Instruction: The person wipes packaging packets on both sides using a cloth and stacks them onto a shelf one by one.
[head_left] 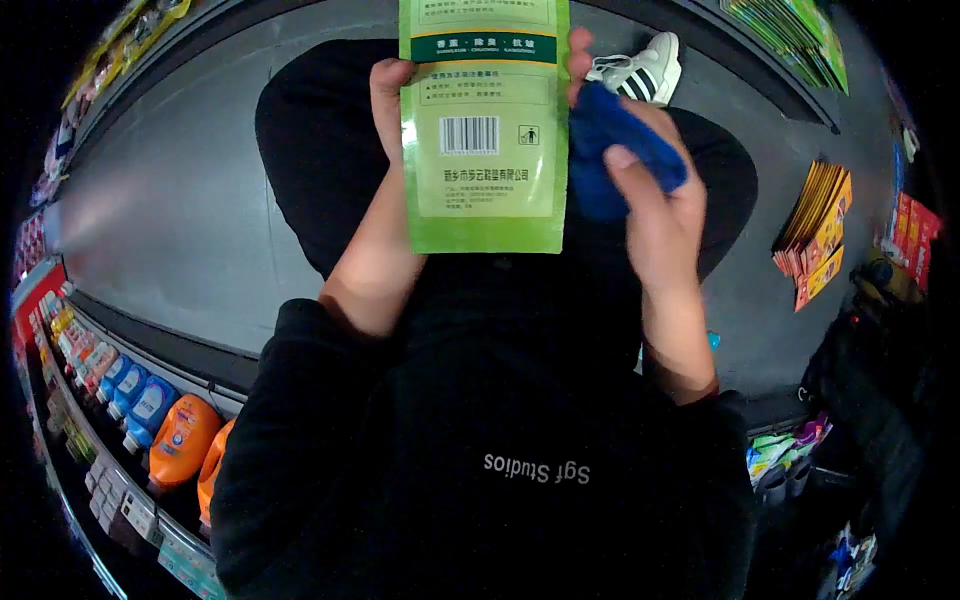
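A green flat packet (485,185) with a barcode and printed text stands upright in front of me. My left hand (390,115) is closed on it, thumb at its left edge and the rest of the hand largely behind it. Fingertips show at the packet's right edge; they seem to be from the same hand. In my right hand (665,200) a dark blue cloth (610,150) is pinched between thumb and fingers, beside the packet's right side. Whether the cloth touches the packet I cannot tell.
My crossed legs (310,130) and a white striped shoe (645,70) are on the grey floor (190,230). Orange packets (820,235) lie fanned at right, green packets (790,40) at upper right. A shelf at left holds orange bottles (185,440) and blue bottles (150,405).
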